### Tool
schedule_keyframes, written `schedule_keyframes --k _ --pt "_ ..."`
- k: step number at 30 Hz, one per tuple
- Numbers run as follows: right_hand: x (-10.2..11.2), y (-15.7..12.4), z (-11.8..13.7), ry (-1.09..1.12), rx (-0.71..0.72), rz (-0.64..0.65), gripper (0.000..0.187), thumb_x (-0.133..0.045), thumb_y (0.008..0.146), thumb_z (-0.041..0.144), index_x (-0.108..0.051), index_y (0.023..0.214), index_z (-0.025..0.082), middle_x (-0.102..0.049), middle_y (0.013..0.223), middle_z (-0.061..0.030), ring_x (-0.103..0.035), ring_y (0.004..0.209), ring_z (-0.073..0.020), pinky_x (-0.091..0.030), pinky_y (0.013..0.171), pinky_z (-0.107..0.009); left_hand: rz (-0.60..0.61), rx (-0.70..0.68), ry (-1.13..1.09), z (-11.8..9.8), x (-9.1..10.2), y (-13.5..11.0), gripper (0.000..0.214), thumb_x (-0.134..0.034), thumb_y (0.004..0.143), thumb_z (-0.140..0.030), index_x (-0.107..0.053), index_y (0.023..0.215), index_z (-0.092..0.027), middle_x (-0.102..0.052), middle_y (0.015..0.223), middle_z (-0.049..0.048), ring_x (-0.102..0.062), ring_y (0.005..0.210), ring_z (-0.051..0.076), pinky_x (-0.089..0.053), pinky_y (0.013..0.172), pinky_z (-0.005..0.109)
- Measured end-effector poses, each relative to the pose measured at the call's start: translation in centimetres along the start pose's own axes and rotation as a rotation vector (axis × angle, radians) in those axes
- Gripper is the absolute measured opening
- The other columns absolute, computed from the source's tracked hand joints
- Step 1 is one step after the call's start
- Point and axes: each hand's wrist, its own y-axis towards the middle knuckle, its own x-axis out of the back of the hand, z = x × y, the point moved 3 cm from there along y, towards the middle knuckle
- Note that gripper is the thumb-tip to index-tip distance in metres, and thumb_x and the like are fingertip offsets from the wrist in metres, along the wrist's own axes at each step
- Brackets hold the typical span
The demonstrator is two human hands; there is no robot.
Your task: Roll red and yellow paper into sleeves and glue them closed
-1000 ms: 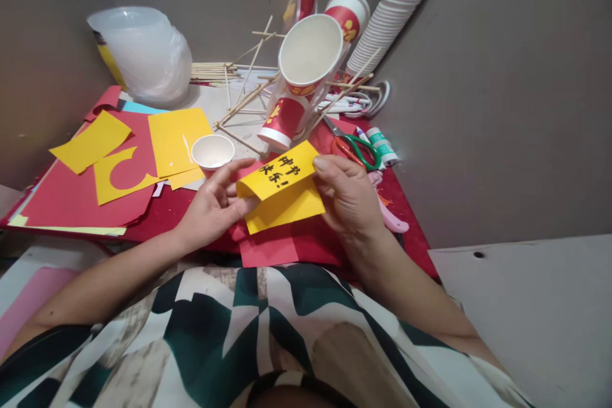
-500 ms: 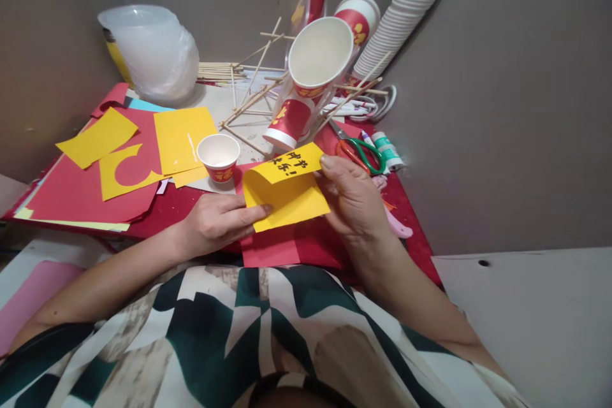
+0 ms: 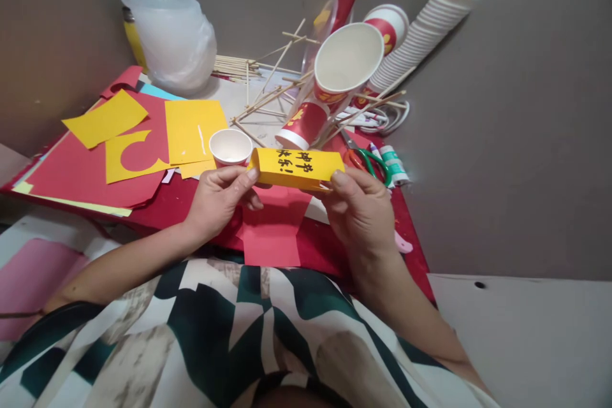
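Note:
A yellow paper (image 3: 299, 169) with black handwritten characters is bent over and held level in front of me. My left hand (image 3: 220, 197) pinches its left end between thumb and fingers. At its right end, my right hand (image 3: 361, 204) grips it with the thumb on top and the fingers beneath. A small paper cup (image 3: 230, 145) stands just beyond my left hand, its lower part hidden. Red paper (image 3: 271, 239) lies on the table below the held paper. Green- and orange-handled scissors (image 3: 375, 162) rest beyond my right hand.
Yellow cut sheets (image 3: 196, 131) lie on red paper at left, near a translucent bag (image 3: 179, 44). A frame of wooden sticks (image 3: 261, 102) supports a large paper cup (image 3: 348, 57). A tall stack of paper cups (image 3: 425, 35) leans on the wall behind a tape roll (image 3: 394, 164).
The yellow paper has risen and been folded further, its written side now facing up. My left hand has moved up to its left end. The camera view has shifted slightly.

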Motion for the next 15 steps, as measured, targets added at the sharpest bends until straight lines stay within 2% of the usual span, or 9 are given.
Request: schedule_keyframes --k 3,5,10,15 --pt "0.18 -0.32 -0.03 -0.126 0.105 0.019 0.008 -0.081 0.076 0.036 -0.079 0.078 0.028 -0.077 0.092 -0.0009 -0.072 0.098 -0.0218 -0.057 0.097 -0.044 -0.015 -0.017 0.007 -0.12 -0.07 0.1 0.03 -0.075 0.082 -0.044 -0.074 0.074 -0.014 -0.071 0.058 0.0012 -0.064 0.049 0.009 -0.052 0.051 0.015" --pt "0.38 -0.45 -0.09 -0.177 0.159 0.026 0.005 -0.079 0.078 0.034 -0.08 0.081 0.029 -0.078 0.097 -0.0023 -0.071 0.102 -0.0223 -0.054 0.101 -0.046 -0.03 -0.025 0.021 -0.26 -0.14 0.16 0.032 -0.074 0.081 -0.044 -0.072 0.072 -0.014 -0.072 0.064 0.0021 -0.064 0.048 0.009 -0.053 0.051 0.016" --pt "0.69 -0.55 -0.22 -0.274 0.222 0.013 0.007 -0.076 0.081 0.033 -0.081 0.085 0.029 -0.077 0.106 -0.0038 -0.071 0.098 -0.0207 -0.056 0.097 -0.044 -0.072 -0.02 0.049 -0.42 -0.22 0.36 0.037 -0.074 0.08 -0.045 -0.066 0.064 -0.013 -0.069 0.057 0.0016 -0.061 0.043 0.008 -0.048 0.044 0.015" --pt "0.53 -0.68 -0.08 -0.424 0.304 -0.031 0.007 -0.077 0.081 0.03 -0.081 0.086 0.029 -0.076 0.11 -0.0036 -0.069 0.107 -0.0219 -0.056 0.095 -0.042 -0.05 -0.067 -0.013 -0.19 -0.06 0.28 0.037 -0.073 0.081 -0.047 -0.069 0.069 -0.013 -0.074 0.066 0.0051 -0.063 0.046 0.009 -0.05 0.048 0.016"
